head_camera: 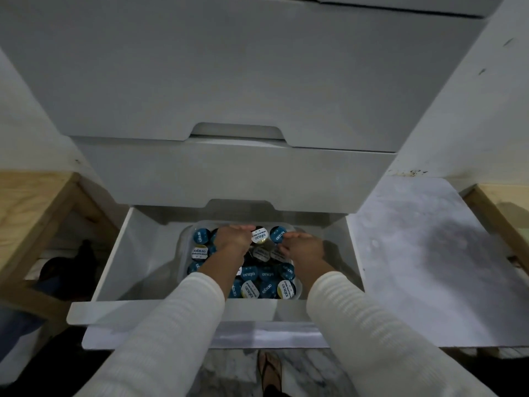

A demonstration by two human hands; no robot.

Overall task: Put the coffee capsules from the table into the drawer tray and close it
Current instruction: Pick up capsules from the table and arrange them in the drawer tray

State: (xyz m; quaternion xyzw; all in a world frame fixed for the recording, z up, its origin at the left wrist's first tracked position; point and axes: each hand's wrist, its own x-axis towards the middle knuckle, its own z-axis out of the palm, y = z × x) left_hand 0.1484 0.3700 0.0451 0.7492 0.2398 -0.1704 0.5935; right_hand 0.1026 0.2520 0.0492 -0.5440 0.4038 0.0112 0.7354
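Observation:
The white drawer (134, 253) is pulled open below me. Inside it sits a clear plastic tray (298, 290) filled with several coffee capsules (259, 275) with blue or white lids. My left hand (233, 239) lies palm down over the far left part of the tray, fingers stretched over the capsules. Over the far right part is my right hand (303, 247), also palm down, with its fingertips touching a blue capsule (277, 235). Neither hand plainly grips a capsule. Both hands hide the capsules beneath them.
Two closed white drawers (229, 173) stack above the open one. A white speckled table top (429, 253) lies to the right. Wooden frames stand at the left (43, 210) and right (492, 207). My sandalled foot (269, 371) is on the marble floor below the drawer front.

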